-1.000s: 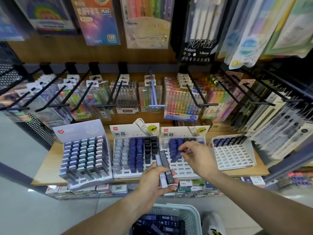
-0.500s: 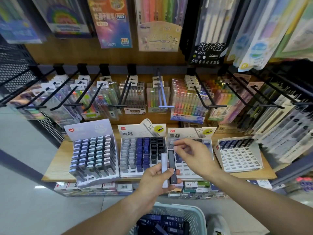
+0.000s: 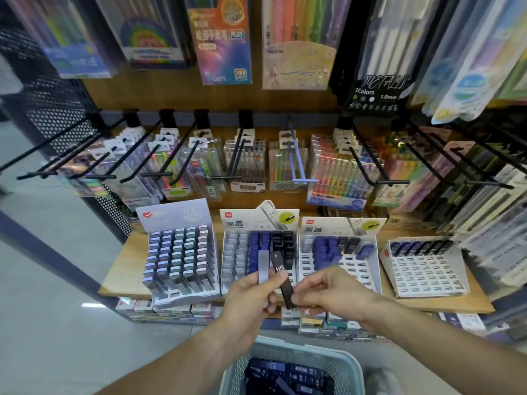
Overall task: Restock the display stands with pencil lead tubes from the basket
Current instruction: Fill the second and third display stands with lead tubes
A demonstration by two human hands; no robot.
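My left hand (image 3: 251, 297) grips two tubes side by side, fanned a little: a pale tube (image 3: 263, 266) on the left and a black tube (image 3: 281, 276), marked HB, on the right. Both stand nearly upright, tops leaning away from me toward the stands. The black one runs long, its lower end poking out below my left thumb and slanting toward my right.

My right hand (image 3: 328, 289) is right there: its fingers (image 3: 299, 296) are curled in and pinching that lower end of the black tube. So both hands touch the same tube, left round its middle, right at its foot.

I judge the next move is to draw the black tube out along its own long axis, down and to the right, while the left keeps the pale one. The right hand is the nearer to the half-filled stand (image 3: 339, 258), which sits just beyond it on the shelf, with open slots in its lower rows. The middle stand (image 3: 256, 252) lies behind the tubes and looks nearly full.

The basket (image 3: 296, 354) sits below my wrists, with more tubes inside.
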